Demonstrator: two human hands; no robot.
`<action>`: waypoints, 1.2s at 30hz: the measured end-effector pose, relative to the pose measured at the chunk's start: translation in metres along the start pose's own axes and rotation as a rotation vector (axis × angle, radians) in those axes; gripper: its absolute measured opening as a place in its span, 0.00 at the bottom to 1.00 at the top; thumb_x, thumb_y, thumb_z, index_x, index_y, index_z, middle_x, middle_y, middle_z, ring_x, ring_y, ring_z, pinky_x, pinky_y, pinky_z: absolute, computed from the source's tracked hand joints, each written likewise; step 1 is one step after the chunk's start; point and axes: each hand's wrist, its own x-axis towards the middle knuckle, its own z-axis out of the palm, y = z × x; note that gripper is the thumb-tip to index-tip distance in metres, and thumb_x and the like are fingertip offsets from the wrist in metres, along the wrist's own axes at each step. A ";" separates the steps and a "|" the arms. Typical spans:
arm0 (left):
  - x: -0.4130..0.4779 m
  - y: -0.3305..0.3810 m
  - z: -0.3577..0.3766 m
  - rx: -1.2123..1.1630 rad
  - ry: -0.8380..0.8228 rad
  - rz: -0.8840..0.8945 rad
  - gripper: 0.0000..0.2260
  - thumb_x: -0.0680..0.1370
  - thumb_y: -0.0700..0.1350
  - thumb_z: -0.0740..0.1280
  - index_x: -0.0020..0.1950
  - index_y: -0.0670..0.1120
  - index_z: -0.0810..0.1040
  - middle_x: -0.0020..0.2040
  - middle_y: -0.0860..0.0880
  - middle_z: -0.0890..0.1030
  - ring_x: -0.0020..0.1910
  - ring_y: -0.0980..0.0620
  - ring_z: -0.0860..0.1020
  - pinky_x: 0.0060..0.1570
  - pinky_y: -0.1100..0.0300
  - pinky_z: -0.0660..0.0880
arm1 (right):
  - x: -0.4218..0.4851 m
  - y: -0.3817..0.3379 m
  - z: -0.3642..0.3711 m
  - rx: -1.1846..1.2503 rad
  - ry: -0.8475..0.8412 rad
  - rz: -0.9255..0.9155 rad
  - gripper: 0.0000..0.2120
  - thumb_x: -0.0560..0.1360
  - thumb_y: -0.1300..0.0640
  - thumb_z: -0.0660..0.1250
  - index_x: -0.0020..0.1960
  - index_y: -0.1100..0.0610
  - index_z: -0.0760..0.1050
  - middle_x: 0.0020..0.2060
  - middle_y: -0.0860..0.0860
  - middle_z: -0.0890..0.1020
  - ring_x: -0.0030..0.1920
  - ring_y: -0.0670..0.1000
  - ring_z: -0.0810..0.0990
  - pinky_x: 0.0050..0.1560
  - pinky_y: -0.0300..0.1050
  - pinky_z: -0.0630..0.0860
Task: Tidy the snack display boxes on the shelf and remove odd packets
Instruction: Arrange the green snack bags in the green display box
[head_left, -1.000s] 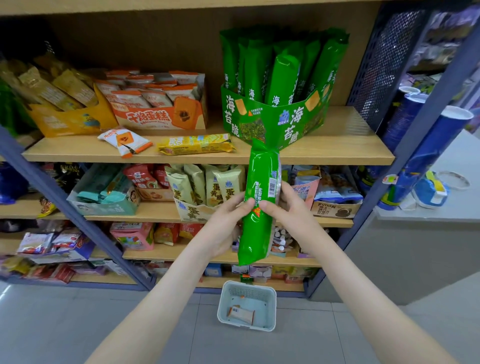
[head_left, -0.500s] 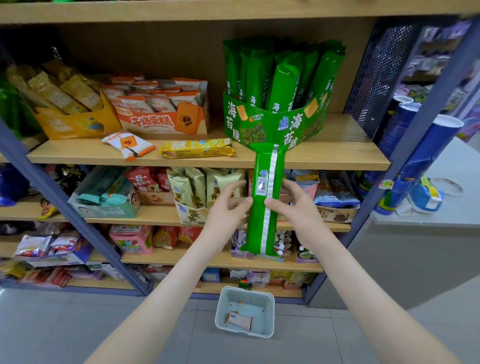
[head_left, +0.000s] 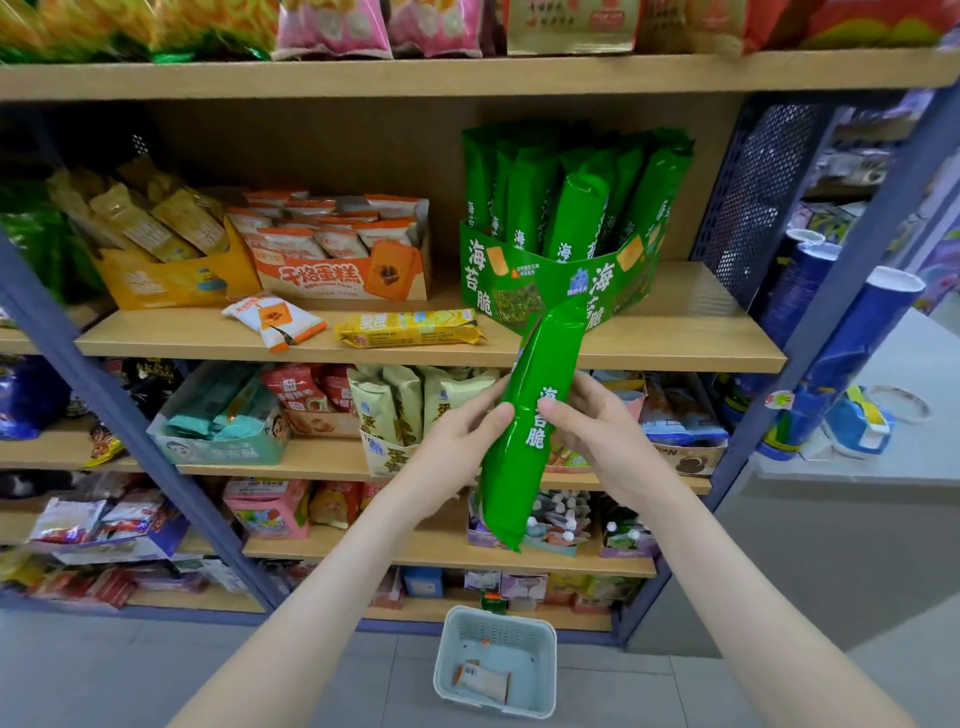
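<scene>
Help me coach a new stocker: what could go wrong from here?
The green box looks full; forcing the green packet in could tip its upright packets. Left hand and right hand grip only the packet's glossy middle, so it might slip. The orange packet and yellow packet lying loose on the shelf could get forgotten.

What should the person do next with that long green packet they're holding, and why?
Probably lift the green packet and slot it upright into the green display box. The left hand and right hand grip it tilted just in front of that box. Its colour and lettering match the packets standing there, so it seems to belong with them.
</scene>
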 end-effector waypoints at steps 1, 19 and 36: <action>0.004 -0.001 -0.003 0.008 -0.024 -0.017 0.17 0.83 0.49 0.59 0.72 0.59 0.67 0.68 0.56 0.75 0.64 0.60 0.74 0.65 0.59 0.72 | 0.001 -0.001 -0.002 -0.021 -0.005 -0.002 0.24 0.70 0.53 0.73 0.65 0.53 0.73 0.59 0.51 0.82 0.60 0.54 0.79 0.58 0.51 0.76; 0.189 0.080 0.053 1.292 0.697 0.806 0.26 0.75 0.43 0.67 0.73 0.47 0.70 0.73 0.40 0.69 0.75 0.40 0.62 0.73 0.38 0.49 | 0.084 -0.111 -0.093 0.047 0.719 -0.782 0.26 0.73 0.68 0.70 0.61 0.48 0.62 0.57 0.43 0.72 0.53 0.33 0.75 0.55 0.29 0.69; 0.224 0.048 0.030 1.404 1.013 0.771 0.27 0.76 0.63 0.62 0.66 0.44 0.73 0.65 0.41 0.68 0.70 0.39 0.64 0.68 0.40 0.58 | 0.127 -0.114 -0.104 0.105 0.605 -0.895 0.27 0.70 0.67 0.71 0.62 0.56 0.61 0.55 0.51 0.73 0.52 0.38 0.77 0.54 0.34 0.73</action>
